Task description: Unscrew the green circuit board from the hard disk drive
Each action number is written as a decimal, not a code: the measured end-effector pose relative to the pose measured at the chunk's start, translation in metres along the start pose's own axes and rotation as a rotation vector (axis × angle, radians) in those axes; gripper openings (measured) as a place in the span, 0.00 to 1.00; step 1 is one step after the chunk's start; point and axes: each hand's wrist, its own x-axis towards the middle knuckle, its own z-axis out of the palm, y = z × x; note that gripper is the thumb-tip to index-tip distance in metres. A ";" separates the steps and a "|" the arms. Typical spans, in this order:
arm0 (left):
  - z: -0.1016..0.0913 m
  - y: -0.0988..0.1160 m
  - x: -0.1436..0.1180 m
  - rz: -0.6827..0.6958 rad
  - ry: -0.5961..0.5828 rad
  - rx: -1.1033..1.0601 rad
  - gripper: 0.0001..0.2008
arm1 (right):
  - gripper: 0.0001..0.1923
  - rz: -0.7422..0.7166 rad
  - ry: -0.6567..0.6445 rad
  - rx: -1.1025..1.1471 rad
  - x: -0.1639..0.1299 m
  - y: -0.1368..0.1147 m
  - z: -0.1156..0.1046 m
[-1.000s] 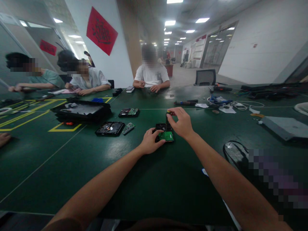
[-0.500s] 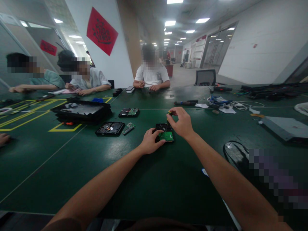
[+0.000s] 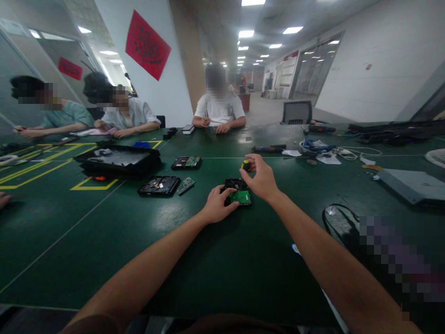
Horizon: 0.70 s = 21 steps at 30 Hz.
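A black hard drive (image 3: 238,191) with a green circuit board facing up lies on the dark green table (image 3: 208,260). My left hand (image 3: 216,205) presses on its near left edge and holds it steady. My right hand (image 3: 260,177) is closed around a small screwdriver (image 3: 245,165) with a yellow and black handle, held upright over the drive's far end. The screwdriver's tip is hidden behind my fingers.
An opened drive (image 3: 159,185) with a loose board (image 3: 185,184), another drive (image 3: 186,162) and a black tray (image 3: 117,160) lie to the left. Cables and tools (image 3: 320,149) sit at the far right, a grey case (image 3: 413,183) beyond. Three people sit across the table.
My right hand has turned slightly on the screwdriver, so more of the yellow handle top shows. My left hand and the drive have stayed put.
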 end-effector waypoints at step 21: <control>-0.002 0.000 -0.002 -0.013 -0.017 0.007 0.30 | 0.19 0.035 0.184 0.027 0.017 0.010 -0.021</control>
